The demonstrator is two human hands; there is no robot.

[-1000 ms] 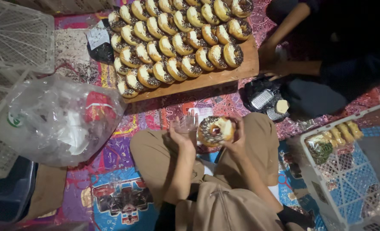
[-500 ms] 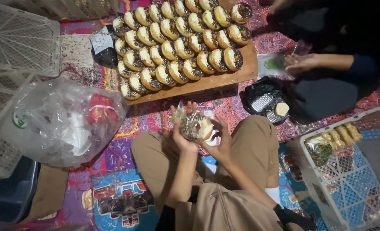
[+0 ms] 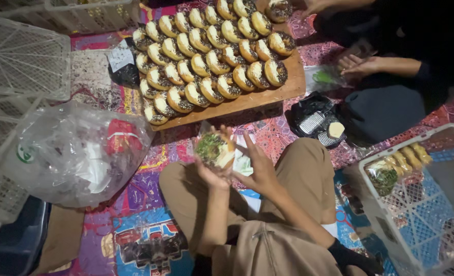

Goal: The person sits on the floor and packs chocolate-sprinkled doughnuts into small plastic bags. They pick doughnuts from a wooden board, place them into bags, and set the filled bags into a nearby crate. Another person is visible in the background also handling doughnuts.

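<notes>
The doughnut [image 3: 214, 150] is a round ring with a pale cream edge and a dark green and brown topping. It sits inside a thin clear wrapper that catches the light around it. It is held up above the person's lap, just in front of the near edge of the wooden board [image 3: 288, 88]. Its topped face is tilted up toward the camera. Being round, it has no clear long axis.

The left hand [image 3: 212, 171] cups the doughnut from below, fingers curled closed round its lower edge. The right hand [image 3: 257, 166] is beside it on the right, fingers spread fairly wide and touching the wrapper's side. Whether it truly pinches the film is hard to tell, as the hand is blurred there.

On the board lie about 4 slanting rows of doughnuts [image 3: 211, 51], each with a pale rim and dark sprinkles, standing on edge and leaning on one another.

To the left lies a big crumpled clear plastic bag [image 3: 78, 153], with a red packet and a small green round mark showing through it. White plastic baskets [image 3: 22, 56] stand at far left. A black bag with a white slip [image 3: 120, 64] lies by the board's left end. Right of the board is a dark tray [image 3: 316, 122] holding a metal grater. At lower right a white basket [image 3: 416, 204] holds wrapped doughnuts along its far wall. Another person's hand [image 3: 360, 65] rests at upper right by a small clear packet with green in it.
</notes>
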